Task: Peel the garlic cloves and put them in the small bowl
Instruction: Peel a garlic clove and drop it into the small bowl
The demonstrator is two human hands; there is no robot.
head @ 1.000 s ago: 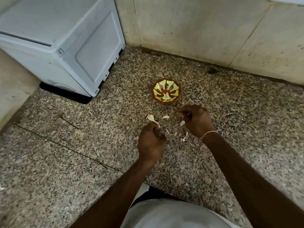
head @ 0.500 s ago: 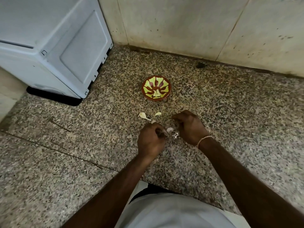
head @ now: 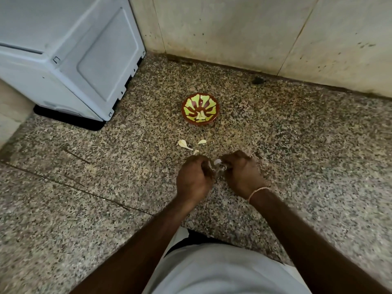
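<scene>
A garlic clove (head: pixel 217 161) is pinched between the curled fingers of the left hand (head: pixel 194 180) and the right hand (head: pixel 244 175), near the small bowl (head: pixel 200 111). If it is squeezed hard, it can probably slip onto the surface (head: pixel 307 145) among 3 pieces (head: pixel 184 143).

I see a speckled brown-and-grey granite countertop (head: pixel 297 158) running to a stained beige tiled wall (head: pixel 233 28) at the back. A pale grey boxy appliance with a recessed side panel (head: pixel 70 54) stands at the far left on a black base (head: pixel 70 122). A small dark blot (head: pixel 257 80) sits where counter meets wall. A thin dark seam (head: pixel 74 188) crosses the stone on my left.
</scene>
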